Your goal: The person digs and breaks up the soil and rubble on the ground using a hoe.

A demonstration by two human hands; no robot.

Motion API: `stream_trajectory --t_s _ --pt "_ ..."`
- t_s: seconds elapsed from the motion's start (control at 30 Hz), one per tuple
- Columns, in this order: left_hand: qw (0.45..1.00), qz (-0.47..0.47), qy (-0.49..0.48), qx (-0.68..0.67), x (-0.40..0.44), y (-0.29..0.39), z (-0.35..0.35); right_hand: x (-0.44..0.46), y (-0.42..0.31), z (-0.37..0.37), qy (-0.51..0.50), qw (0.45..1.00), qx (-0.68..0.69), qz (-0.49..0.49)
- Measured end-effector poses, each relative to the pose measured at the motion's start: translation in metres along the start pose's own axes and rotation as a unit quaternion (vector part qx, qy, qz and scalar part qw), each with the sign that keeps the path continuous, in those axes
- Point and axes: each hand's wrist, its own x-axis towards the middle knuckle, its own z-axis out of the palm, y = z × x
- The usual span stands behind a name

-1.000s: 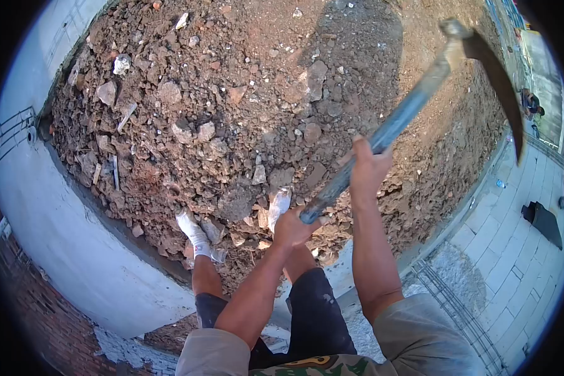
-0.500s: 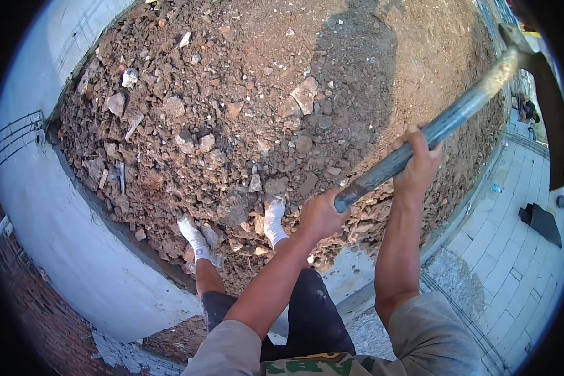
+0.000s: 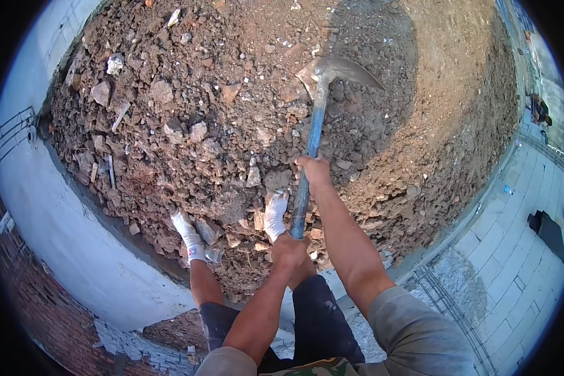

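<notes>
Both hands grip a long-handled hoe with a worn blue shaft and a curved metal blade. My left hand wraps the butt end of the shaft, close to my knee. Farther up, my right hand is closed around the shaft's middle. The blade lies over the rubble-strewn soil ahead of me, beside a pale broken stone. Whether its edge has entered the soil I cannot tell. My feet in white socks stand on the rubble, left of the shaft.
A pale wall borders the soil on the left, with rebar sticking out. Light paving lies lower on the right, with a dark sheet on it. Another person is far off at the right.
The hoe has swung from high on the right down to the soil in front of me. Both hands moved left with it, still gripping the shaft.
</notes>
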Motion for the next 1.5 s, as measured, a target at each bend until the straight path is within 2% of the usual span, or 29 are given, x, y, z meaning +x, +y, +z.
stream_trajectory --t_s 0.1,0.13,0.2,0.23,0.3,0.37,0.43,0.5,0.6,0.63,0.7,0.77,0.83,0.9,0.93,1.0,1.03,1.1,1.2,1.3,1.37,1.4,1.43,1.47,1.5 --pt "0.996 0.073 0.033 0.042 -0.044 0.024 -0.007 -0.016 -0.021 -0.031 -0.048 0.994 0.100 -0.005" --pt "0.993 0.100 0.038 0.043 -0.053 0.029 -0.007 -0.025 -0.034 -0.044 -0.088 0.988 0.125 0.011" --pt "0.984 0.162 0.065 0.032 -0.051 0.022 0.013 -0.034 -0.059 -0.075 -0.206 0.947 0.246 -0.016" --pt "0.985 0.171 -0.020 -0.027 -0.044 0.029 0.015 -0.040 -0.068 -0.091 -0.262 0.916 0.304 -0.025" --pt "0.955 0.179 -0.189 -0.145 -0.020 0.058 0.014 -0.047 -0.115 -0.108 -0.235 0.924 0.289 -0.087" --pt "0.934 0.269 -0.185 -0.143 0.034 0.078 0.031 -0.023 -0.163 -0.118 -0.077 0.937 0.278 -0.196" --pt "0.932 0.245 -0.221 -0.150 0.007 0.142 -0.001 0.014 -0.196 -0.130 -0.027 0.955 0.233 -0.180" --pt "0.917 0.290 -0.256 -0.094 0.011 0.170 -0.012 0.060 -0.206 -0.156 -0.155 0.926 0.305 -0.162" --pt "0.923 0.345 -0.172 0.019 0.009 0.172 -0.027 0.083 -0.179 -0.157 -0.257 0.868 0.401 -0.142" --pt "0.928 0.340 -0.105 0.107 0.013 0.167 -0.032 0.088 -0.165 -0.150 -0.230 0.879 0.401 -0.118" --pt "0.903 0.323 0.030 0.281 0.023 0.145 -0.047 0.095 -0.122 -0.114 -0.177 0.897 0.399 -0.070" --pt "0.910 0.240 0.062 0.331 0.027 0.110 -0.060 0.091 -0.076 -0.081 -0.140 0.911 0.387 0.028" --pt "0.901 0.182 0.047 0.390 0.014 0.072 -0.077 0.059 -0.032 -0.057 -0.128 0.894 0.421 0.083" --pt "0.892 0.127 0.033 0.432 -0.008 0.031 -0.091 0.016 0.013 -0.043 -0.154 0.863 0.471 0.094" --pt "0.905 0.099 0.022 0.414 -0.017 -0.004 -0.095 -0.014 0.031 -0.036 -0.152 0.858 0.474 0.127" --pt "0.910 0.088 0.003 0.405 -0.044 -0.073 -0.102 -0.066 0.073 -0.022 -0.096 0.886 0.414 0.187" --pt "0.900 0.046 -0.004 0.433 -0.058 -0.094 -0.103 -0.081 0.095 -0.016 -0.114 0.871 0.420 0.230" --pt "0.917 0.047 0.017 0.395 -0.103 -0.119 -0.109 -0.121 0.112 -0.006 -0.129 0.859 0.415 0.270" --pt "0.928 0.064 0.011 0.367 -0.130 -0.170 -0.102 -0.157 0.119 -0.006 -0.143 0.872 0.380 0.272" --pt "0.928 0.069 0.054 0.362 -0.104 -0.140 -0.078 -0.133 0.087 -0.032 -0.159 0.878 0.412 0.183" --pt "0.929 0.150 0.081 0.328 -0.056 -0.086 -0.070 -0.085 0.054 -0.046 -0.150 0.887 0.427 0.087" --pt "0.918 0.243 0.124 0.286 -0.027 -0.060 -0.067 -0.059 0.026 -0.053 -0.153 0.882 0.439 0.076" --pt "0.895 0.288 0.163 0.300 0.007 -0.033 -0.065 -0.024 0.005 -0.058 -0.155 0.893 0.421 0.031" --pt "0.889 0.312 0.162 0.293 0.030 0.002 -0.068 0.004 -0.019 -0.059 -0.141 0.904 0.404 -0.014" --pt "0.884 0.321 0.164 0.299 0.047 0.032 -0.072 0.034 -0.036 -0.060 -0.130 0.909 0.396 -0.010"
